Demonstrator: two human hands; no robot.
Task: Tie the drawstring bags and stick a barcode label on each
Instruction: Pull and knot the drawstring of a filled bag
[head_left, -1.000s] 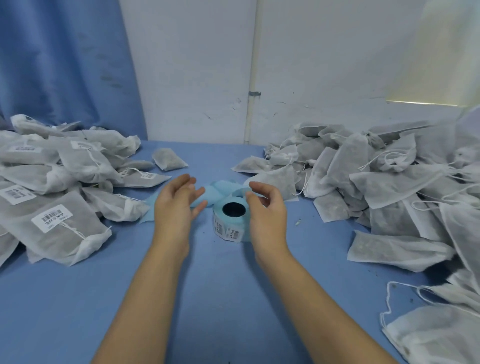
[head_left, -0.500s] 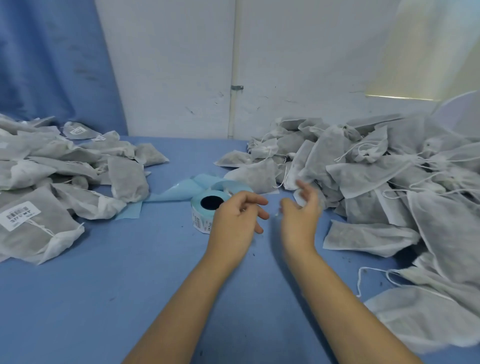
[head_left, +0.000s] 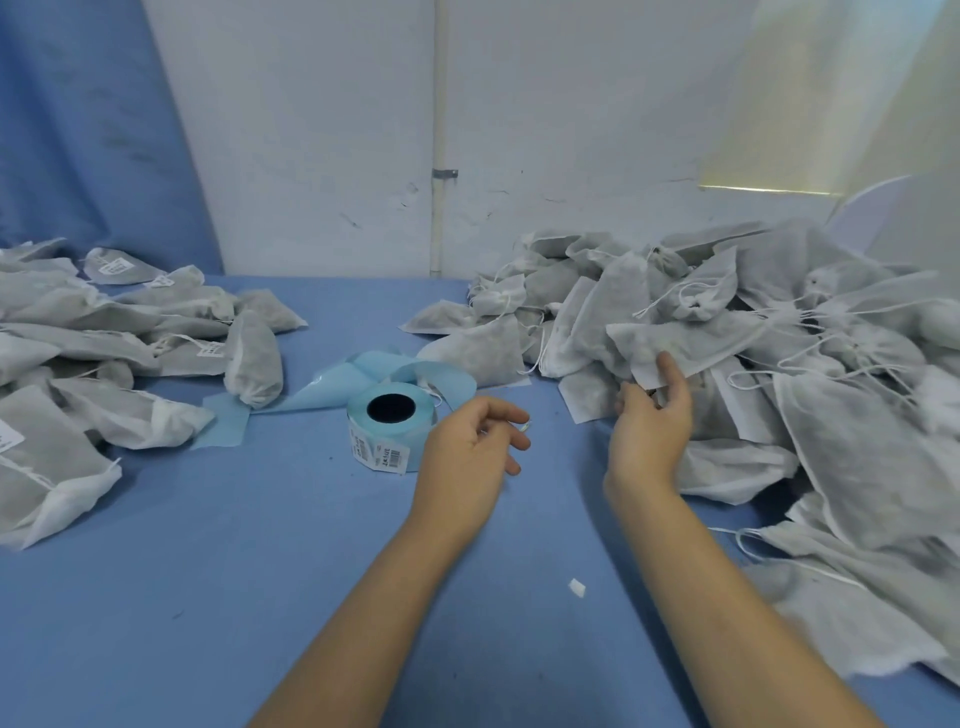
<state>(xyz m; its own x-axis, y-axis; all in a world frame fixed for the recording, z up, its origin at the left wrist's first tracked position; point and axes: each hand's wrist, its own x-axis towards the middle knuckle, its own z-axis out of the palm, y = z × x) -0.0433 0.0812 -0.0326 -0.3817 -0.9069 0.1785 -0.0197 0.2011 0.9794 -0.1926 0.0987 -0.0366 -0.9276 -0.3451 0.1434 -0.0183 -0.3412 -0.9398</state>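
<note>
My right hand (head_left: 652, 421) reaches into the heap of untied grey drawstring bags (head_left: 810, 415) on the right. Its thumb and fingers pinch the lower edge of one bag (head_left: 691, 338). My left hand (head_left: 470, 449) hovers over the blue table (head_left: 208, 571), just right of the blue barcode label roll (head_left: 389, 421). Its fingers are loosely curled, and a small white bit shows at the index fingertip; I cannot tell what it is. Tied bags with barcode labels (head_left: 119, 332) are piled on the left.
A strip of blue label backing (head_left: 311, 389) trails left from the roll toward the labelled pile. A small white scrap (head_left: 576, 587) lies on the table between my forearms. A white wall and a blue curtain stand behind the table.
Both hands have left the label roll. My right hand moved right into the untied heap and took hold of a bag edge; my left hand shifted to the roll's right side.
</note>
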